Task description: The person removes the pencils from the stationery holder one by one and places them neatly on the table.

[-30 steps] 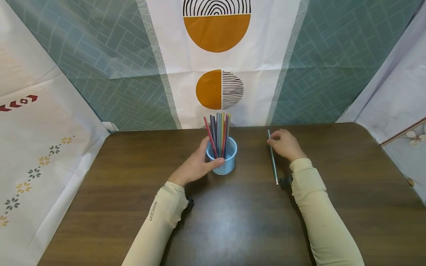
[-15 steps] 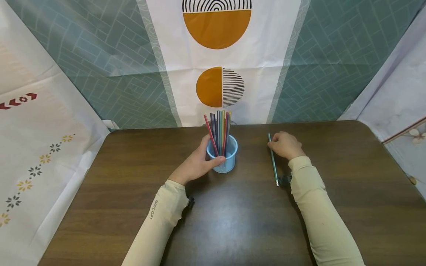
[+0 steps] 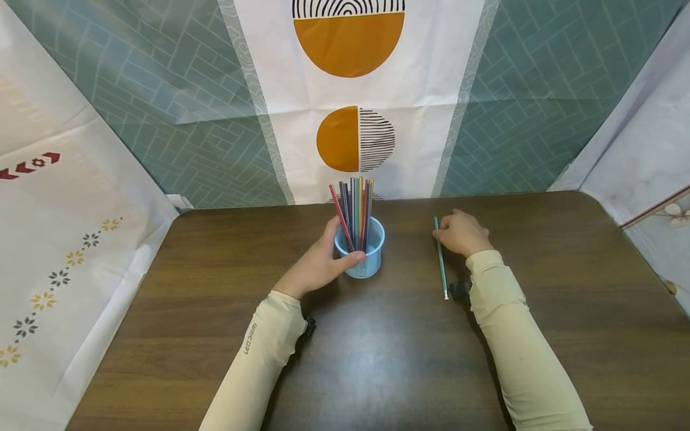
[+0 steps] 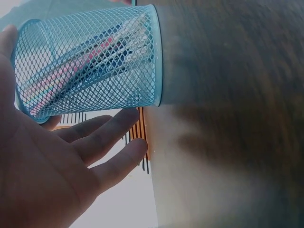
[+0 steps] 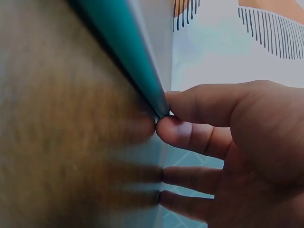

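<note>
A light blue mesh pencil cup (image 3: 373, 261) stands upright near the table's back edge, with several coloured pencils (image 3: 360, 203) leaning inside. My left hand (image 3: 315, 266) holds it from the left, thumb across its front and a finger behind. In the left wrist view, the other fingers (image 4: 116, 164) spread beside the mesh (image 4: 95, 61). Further right, a teal pencil (image 3: 441, 263) lies on the table, its metal-banded end towards me. My right hand (image 3: 462, 232) pinches it near the far end between thumb (image 5: 204, 102) and index finger; two other fingertips touch the tabletop.
The brown wooden table (image 3: 377, 359) has a patterned cloth (image 3: 420, 149) hanging behind its back edge. White printed cloths hang on the left (image 3: 81, 197) and the right (image 3: 647, 137). A dark wrist device (image 3: 460, 291) sits under the right sleeve's cuff.
The whole head view has shifted slightly. Both hands stay nearly in place, the left at the pencil cup and the right on the teal pencil, whose near end has swung slightly left.
</note>
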Demonstrator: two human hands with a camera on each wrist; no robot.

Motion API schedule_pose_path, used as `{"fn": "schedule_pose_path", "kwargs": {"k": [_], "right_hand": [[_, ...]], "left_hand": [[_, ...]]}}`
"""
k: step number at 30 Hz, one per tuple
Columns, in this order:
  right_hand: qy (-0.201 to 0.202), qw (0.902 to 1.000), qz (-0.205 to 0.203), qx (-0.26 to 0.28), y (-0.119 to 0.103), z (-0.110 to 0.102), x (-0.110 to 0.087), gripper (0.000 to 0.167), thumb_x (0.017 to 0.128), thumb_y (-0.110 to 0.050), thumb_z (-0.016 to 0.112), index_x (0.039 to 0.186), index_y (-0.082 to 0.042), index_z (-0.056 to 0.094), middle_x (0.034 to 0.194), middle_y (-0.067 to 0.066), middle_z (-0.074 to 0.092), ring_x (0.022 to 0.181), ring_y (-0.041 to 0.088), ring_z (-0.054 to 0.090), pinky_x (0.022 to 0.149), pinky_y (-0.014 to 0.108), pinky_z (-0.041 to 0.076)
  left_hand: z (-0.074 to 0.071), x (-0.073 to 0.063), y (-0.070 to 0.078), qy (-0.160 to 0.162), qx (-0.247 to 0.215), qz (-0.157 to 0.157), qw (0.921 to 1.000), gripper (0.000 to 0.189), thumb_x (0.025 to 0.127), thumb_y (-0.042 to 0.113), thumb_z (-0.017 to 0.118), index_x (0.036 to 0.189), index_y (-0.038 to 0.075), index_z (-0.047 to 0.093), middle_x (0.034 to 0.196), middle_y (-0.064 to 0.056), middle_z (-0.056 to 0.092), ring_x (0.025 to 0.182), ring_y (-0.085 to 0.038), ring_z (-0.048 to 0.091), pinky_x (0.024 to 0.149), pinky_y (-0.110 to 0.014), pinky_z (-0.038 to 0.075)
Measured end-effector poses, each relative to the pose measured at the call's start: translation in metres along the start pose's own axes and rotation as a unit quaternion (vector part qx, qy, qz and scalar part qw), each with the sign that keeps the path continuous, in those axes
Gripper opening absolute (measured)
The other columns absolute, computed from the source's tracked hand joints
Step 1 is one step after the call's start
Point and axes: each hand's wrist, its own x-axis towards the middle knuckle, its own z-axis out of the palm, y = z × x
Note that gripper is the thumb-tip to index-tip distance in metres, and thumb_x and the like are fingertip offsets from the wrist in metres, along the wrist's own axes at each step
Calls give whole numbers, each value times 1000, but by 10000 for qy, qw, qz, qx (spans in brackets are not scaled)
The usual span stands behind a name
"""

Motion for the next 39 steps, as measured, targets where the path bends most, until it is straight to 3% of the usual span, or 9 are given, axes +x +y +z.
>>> {"fn": "schedule_pose_path", "kwargs": {"k": [17, 21, 23, 25, 28, 30, 34, 36, 39], "right_hand": [[-17, 10000, -73, -41, -4, 2, -4, 30, 100, -26, 62, 75, -8, 62, 154, 36, 28, 142, 54, 24, 96, 85, 20], [77, 9997, -192, -89, -4, 1, -6, 36, 100, -27, 63, 69, -9, 59, 149, 35, 37, 141, 52, 28, 93, 82, 28], [121, 9996, -237, -90, -4, 0, -7, 38, 101, -28, 62, 67, -10, 56, 129, 32, 57, 125, 49, 47, 86, 72, 37], [215, 9993, -300, -49, -6, -2, -8, 38, 102, -28, 61, 68, -11, 55, 99, 23, 65, 99, 42, 58, 77, 61, 40], [437, 9979, -469, 102, -12, -5, -10, 34, 103, -28, 59, 74, -10, 58, 70, 8, 52, 71, 30, 49, 73, 53, 37], [678, 9948, -714, 250, -19, -9, -11, 27, 103, -26, 58, 85, -7, 65, 75, 8, 58, 75, 31, 51, 75, 56, 39], [987, 9852, -1177, 758, -43, -16, -15, 26, 103, -27, 59, 104, -3, 69, 105, 18, 66, 98, 37, 58, 86, 58, 44], [1022, 9801, -1331, 1060, -58, -16, -19, 28, 103, -30, 60, 104, -3, 68, 110, 18, 66, 101, 37, 57, 89, 54, 46], [1061, 9745, -1425, 1374, -79, -8, -24, 28, 101, -34, 64, 99, -6, 68, 101, 14, 65, 95, 33, 55, 88, 52, 47]], "left_hand": [[0, -3, 0, -14, -36, -102, 9999, 95, 89, 57, 71, 158, 36, 9, 151, -5, 41, 127, -27, 50, 105, -53, 43], [0, -3, 0, -11, -58, -114, 9999, 95, 89, 56, 72, 158, 37, 9, 149, -4, 41, 127, -26, 49, 104, -52, 44], [1, -3, -1, -13, -45, -105, 9999, 95, 89, 56, 72, 158, 37, 9, 149, -4, 41, 127, -26, 49, 103, -52, 45], [1, -2, -1, -19, -22, -104, 9999, 96, 89, 56, 72, 158, 36, 9, 149, -4, 40, 127, -26, 49, 104, -52, 45], [1, -2, -2, -24, -7, -80, 10000, 96, 89, 56, 71, 158, 36, 8, 150, -5, 40, 127, -27, 48, 104, -52, 44], [0, -2, -2, -22, -25, -75, 10000, 95, 89, 55, 72, 158, 36, 9, 150, -4, 40, 127, -27, 48, 105, -52, 43], [-1, -2, -1, -21, -61, -73, 10000, 94, 89, 54, 72, 158, 37, 9, 150, -4, 40, 128, -26, 48, 106, -52, 42], [0, -2, -1, 10, -59, -68, 10000, 94, 89, 55, 72, 158, 36, 10, 150, -4, 40, 128, -26, 48, 106, -52, 42], [3, -5, -2, 8, -82, -94, 9999, 95, 89, 56, 72, 158, 34, 11, 150, -3, 41, 128, -25, 48, 107, -51, 41]]}}
